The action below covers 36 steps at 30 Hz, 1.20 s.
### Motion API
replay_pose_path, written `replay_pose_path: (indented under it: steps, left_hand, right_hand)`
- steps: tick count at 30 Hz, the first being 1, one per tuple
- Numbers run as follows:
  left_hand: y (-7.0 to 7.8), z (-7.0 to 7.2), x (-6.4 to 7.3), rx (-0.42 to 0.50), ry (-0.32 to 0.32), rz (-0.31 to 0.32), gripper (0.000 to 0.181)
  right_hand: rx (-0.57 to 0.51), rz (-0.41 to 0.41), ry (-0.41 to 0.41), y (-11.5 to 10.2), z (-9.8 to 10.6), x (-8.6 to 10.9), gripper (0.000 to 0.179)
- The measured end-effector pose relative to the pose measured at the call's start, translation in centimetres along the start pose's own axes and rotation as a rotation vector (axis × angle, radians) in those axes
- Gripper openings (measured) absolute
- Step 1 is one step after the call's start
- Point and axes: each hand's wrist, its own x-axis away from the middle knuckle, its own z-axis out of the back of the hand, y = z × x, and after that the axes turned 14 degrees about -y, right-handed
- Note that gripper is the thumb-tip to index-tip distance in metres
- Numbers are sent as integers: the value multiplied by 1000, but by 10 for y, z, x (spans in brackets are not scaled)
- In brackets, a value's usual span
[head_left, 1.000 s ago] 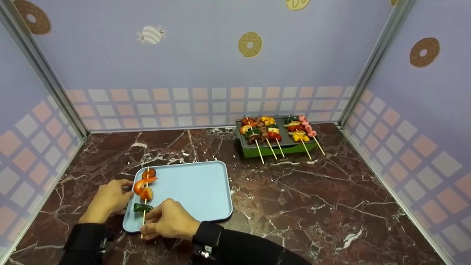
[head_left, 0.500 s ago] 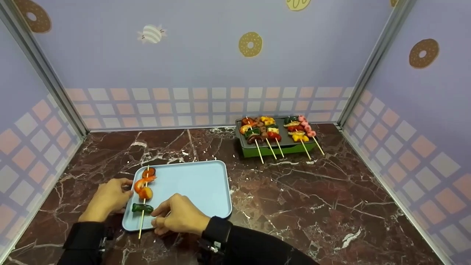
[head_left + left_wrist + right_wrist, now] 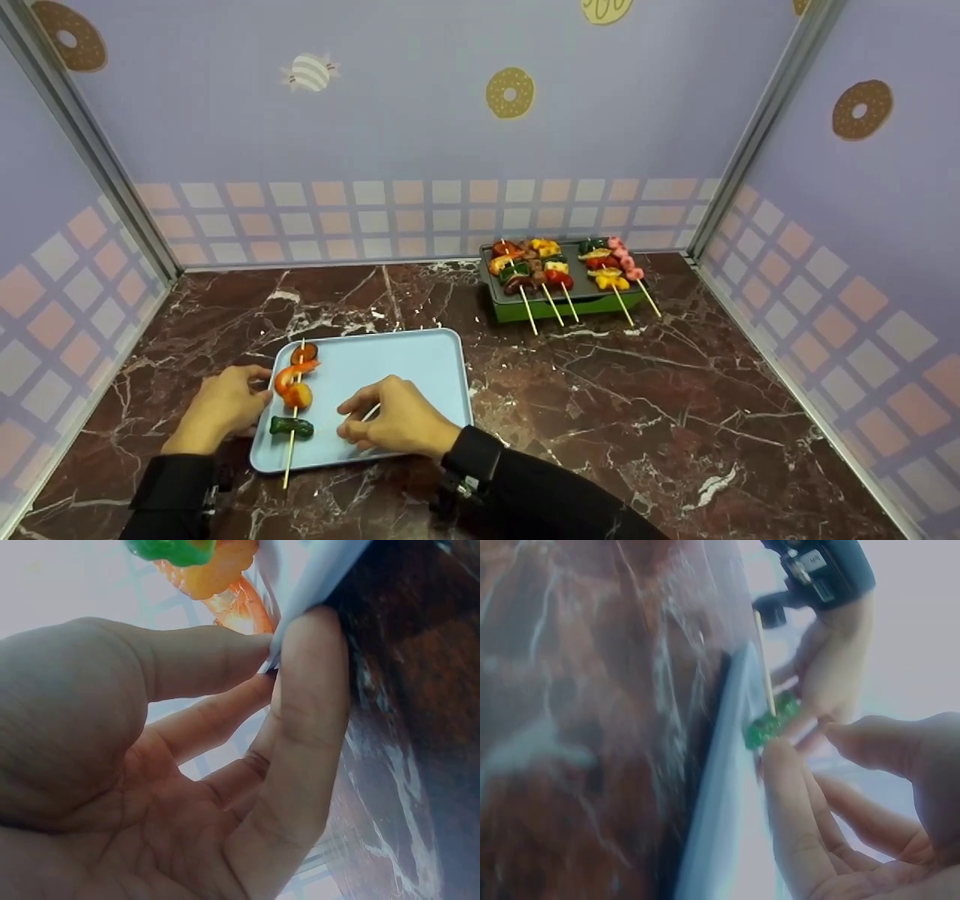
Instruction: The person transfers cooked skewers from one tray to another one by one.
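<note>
A light blue tray [image 3: 397, 358] lies on the marble table, and a skewer [image 3: 298, 396] rests along its left side. On the skewer are a round brown-red slice, a shrimp, an orange piece and a green pepper piece [image 3: 292, 427]; its bare stick end juts over the tray's front rim. At the left rim my left hand [image 3: 223, 405] pinches the tray's edge between thumb and finger, as the left wrist view shows. Above the tray, right of the skewer, my right hand [image 3: 401, 420] has relaxed, parted fingers and holds nothing.
A green grill [image 3: 517, 310] with a dark top stands at the back right. Several food skewers [image 3: 555, 277] lie on it, sticks jutting toward the front. Patterned walls [image 3: 420, 150] enclose the marble table [image 3: 600, 420] at the back and both sides.
My right hand has let go of the skewer's stick and moved right, away from it. The skewer's stick end has shifted slightly left. My left hand stays at the tray's rim.
</note>
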Motion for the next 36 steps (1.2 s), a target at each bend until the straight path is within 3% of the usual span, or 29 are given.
replay_pose_path:
  steps: [9, 20, 36]
  left_hand:
    - [0, 0, -2, -6, -8, 14, 44]
    - [0, 0, 0, -19, 3, 6, 44]
    - [1, -1, -1, 20, -18, 33, 45]
  right_hand:
    - [129, 11, 39, 6, 29, 12, 35]
    - [328, 89, 102, 8, 58, 23, 40]
    - [433, 57, 249, 19, 101, 46, 52]
